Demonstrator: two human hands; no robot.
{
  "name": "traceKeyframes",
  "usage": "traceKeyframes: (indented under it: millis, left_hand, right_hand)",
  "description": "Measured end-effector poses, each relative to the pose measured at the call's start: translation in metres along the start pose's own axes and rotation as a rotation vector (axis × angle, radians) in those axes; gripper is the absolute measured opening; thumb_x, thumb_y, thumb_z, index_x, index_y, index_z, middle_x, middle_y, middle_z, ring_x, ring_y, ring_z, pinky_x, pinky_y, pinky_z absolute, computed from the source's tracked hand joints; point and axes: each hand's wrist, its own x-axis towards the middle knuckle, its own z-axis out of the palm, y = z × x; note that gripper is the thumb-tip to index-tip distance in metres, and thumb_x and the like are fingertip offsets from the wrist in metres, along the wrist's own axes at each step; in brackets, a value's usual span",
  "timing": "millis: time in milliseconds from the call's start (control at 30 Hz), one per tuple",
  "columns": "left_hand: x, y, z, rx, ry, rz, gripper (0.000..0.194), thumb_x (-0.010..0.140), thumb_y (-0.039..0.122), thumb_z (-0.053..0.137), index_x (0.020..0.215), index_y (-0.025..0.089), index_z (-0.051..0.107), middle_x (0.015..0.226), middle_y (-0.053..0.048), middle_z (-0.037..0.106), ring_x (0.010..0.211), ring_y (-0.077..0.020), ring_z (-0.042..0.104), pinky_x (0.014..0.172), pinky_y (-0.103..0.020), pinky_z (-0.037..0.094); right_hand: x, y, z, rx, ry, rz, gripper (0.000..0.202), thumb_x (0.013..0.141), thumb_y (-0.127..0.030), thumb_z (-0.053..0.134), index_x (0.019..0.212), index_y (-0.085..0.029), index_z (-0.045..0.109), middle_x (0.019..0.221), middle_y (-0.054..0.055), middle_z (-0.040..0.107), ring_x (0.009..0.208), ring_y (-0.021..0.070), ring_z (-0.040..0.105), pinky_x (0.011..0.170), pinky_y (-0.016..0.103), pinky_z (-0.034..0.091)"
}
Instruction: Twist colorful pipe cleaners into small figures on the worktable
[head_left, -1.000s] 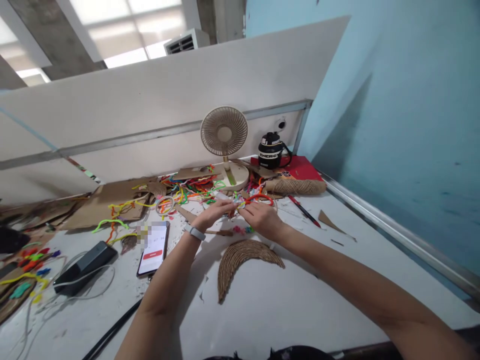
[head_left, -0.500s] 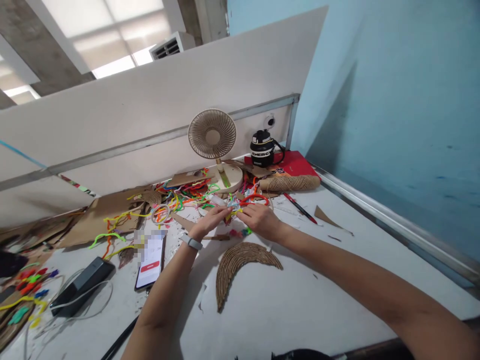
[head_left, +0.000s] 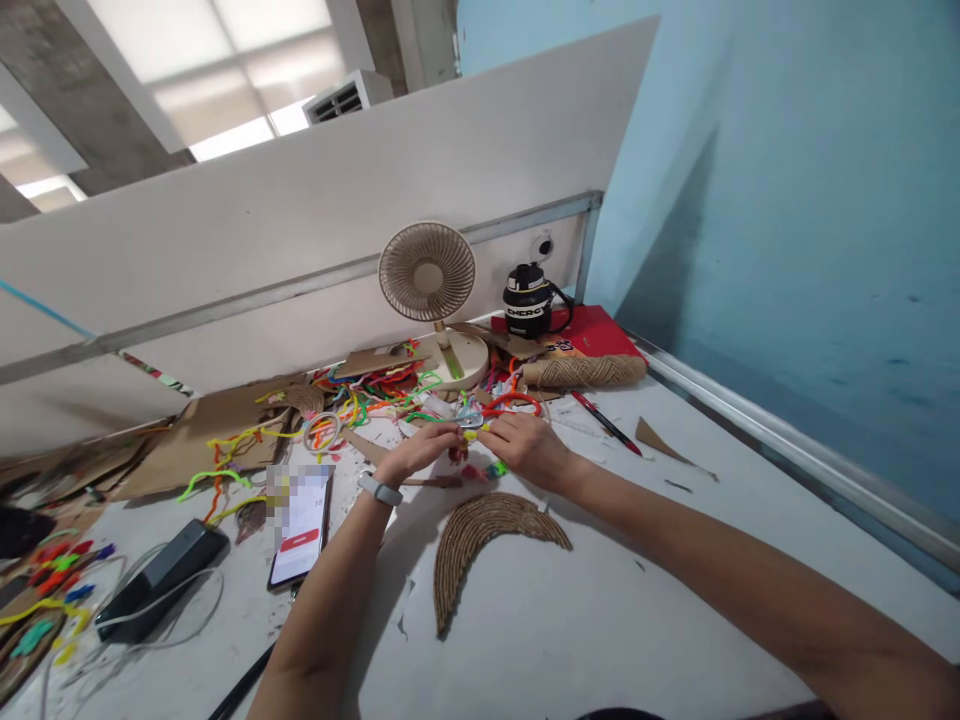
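Above the table, my left hand and my right hand are close together, fingertips facing. Between them is a short yellow fuzzy piece that looks like a pipe cleaner, pinched at both ends. My fingers hide most of it. Just beyond my right hand lie scissors with red-orange handles. A small pink and green fuzzy cluster sits under the hands. Nearer to me, a crescent covered in brown twine lies flat on the white table.
A fan, a black bottle and a twine roll stand or lie at the back. Loose pipe cleaners and cardboard spread leftward. A phone and a black power adapter lie left; a pen is right.
My left fingers have drawn in from a flatter pose and curl around the yellow piece. Both hands remain at nearly the same place. The whole view has shifted slightly.
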Motion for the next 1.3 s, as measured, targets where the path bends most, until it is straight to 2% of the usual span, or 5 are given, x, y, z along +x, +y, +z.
traceKeyframes:
  millis: [133,367,767,933,1300]
  left_hand:
    - [0.001,-0.001,0.002,-0.010,0.007,-0.011,0.024,0.082,0.032,0.048,0.068,0.015,0.057,0.068,-0.002,0.057,0.068,-0.0141,0.052,0.068,-0.026,0.041]
    - [0.001,0.004,0.007,-0.216,0.036,0.022,0.034,0.081,0.046,0.058,0.079,0.012,0.061,0.074,-0.004,0.059,0.073,-0.0139,0.053,0.073,-0.027,0.041]
    - [0.001,-0.003,0.010,-0.502,0.095,0.066,0.034,0.079,0.046,0.059,0.077,0.012,0.060,0.077,-0.005,0.059,0.075,-0.0147,0.054,0.075,-0.028,0.043]
    - [0.001,0.007,0.013,-0.364,0.152,0.052,0.050,0.084,0.058,0.044,0.067,0.012,0.057,0.069,-0.006,0.058,0.069,-0.0151,0.053,0.074,-0.030,0.043]
    - [0.000,0.016,0.012,-0.119,0.227,0.023,0.055,0.083,0.065,0.039,0.060,0.016,0.048,0.061,-0.003,0.052,0.064,-0.0142,0.048,0.065,-0.028,0.040]
  right_hand:
    - [0.001,-0.001,0.000,0.072,0.027,0.012,0.020,0.091,-0.012,0.046,0.094,-0.013,0.066,0.070,0.005,0.062,0.069,0.0158,0.053,0.064,0.028,0.034]
    - [0.001,-0.003,0.000,0.124,0.049,0.122,0.020,0.091,-0.016,0.046,0.092,-0.013,0.066,0.074,0.006,0.064,0.072,0.0167,0.056,0.066,0.028,0.038]
    - [-0.001,-0.003,0.001,0.100,0.070,0.092,0.022,0.089,-0.013,0.047,0.100,-0.013,0.066,0.076,0.007,0.066,0.074,0.0170,0.058,0.068,0.029,0.041]
    - [-0.002,-0.006,0.001,0.082,0.083,0.052,0.022,0.089,-0.011,0.048,0.099,-0.013,0.067,0.074,0.007,0.065,0.073,0.0165,0.057,0.064,0.029,0.040]
    - [-0.002,-0.008,-0.002,-0.003,0.068,-0.017,0.021,0.088,-0.008,0.048,0.097,-0.010,0.067,0.072,0.007,0.065,0.071,0.0177,0.056,0.062,0.030,0.038]
